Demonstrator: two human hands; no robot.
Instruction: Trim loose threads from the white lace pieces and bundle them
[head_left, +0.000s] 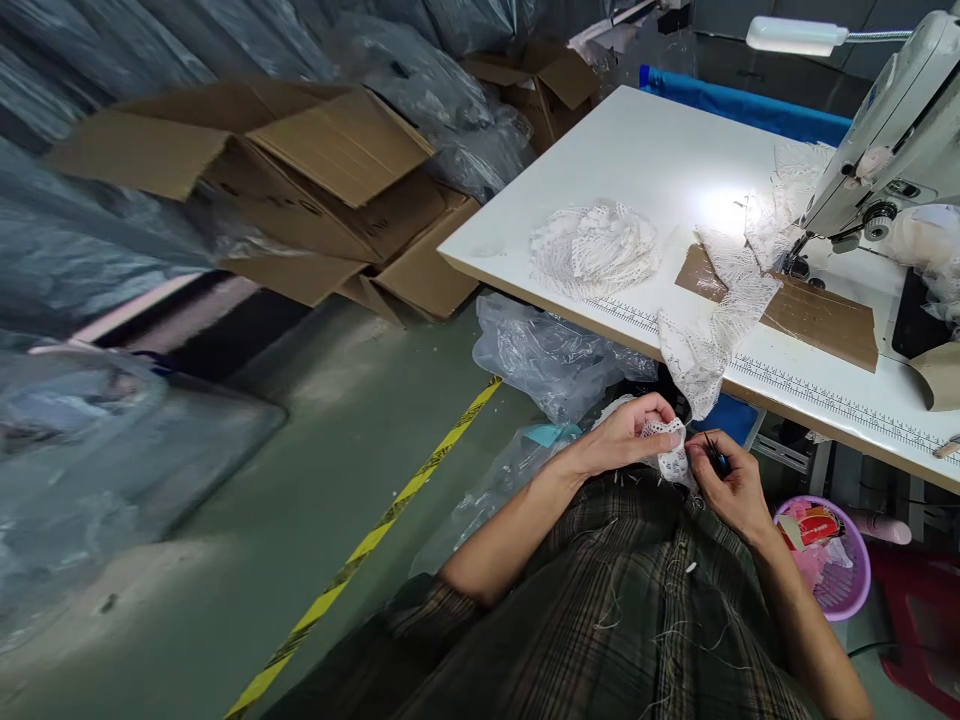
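Above my lap, my left hand [634, 435] pinches a piece of white lace [673, 460] between thumb and fingers. Close beside it on the right, my right hand [731, 480] is closed around small black thread snips [716, 458], whose pointed tips stick up. Its fingertips are at the edge of the lace; whether they also grip it I cannot tell. A longer lace strip [705, 345] hangs over the table's front edge and runs back to the sewing machine [877, 150]. Coiled on the white table [637, 140] is a pile of lace [596, 250].
Brown cardboard [817, 315] lies under the machine needle. A purple basket [862, 580] with scraps stands low on the right. Open cardboard boxes [300, 200] and plastic sheeting are at the left. Yellow-black tape [375, 535] crosses the green floor.
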